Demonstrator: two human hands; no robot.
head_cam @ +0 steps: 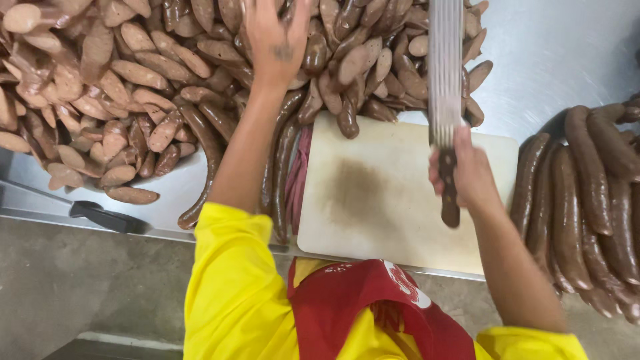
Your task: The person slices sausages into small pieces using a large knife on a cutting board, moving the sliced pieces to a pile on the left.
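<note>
Steel tabletop (567, 53) gleams under a big heap of sliced sausage pieces (133, 73), and the left hand (277, 40) lies flat on top of that heap, fingers spread, clasping nothing. The right hand (467, 173) is closed around the dark handle of a long knife (445, 73), whose wide blade points away from the person and reaches over the far edge of the white cutting board (393, 200) into the slices. The board is bare but stained brown in the middle. Whole sausages (587, 200) lie just right of the knife hand; a few more (280, 160) run beside the left forearm.
</note>
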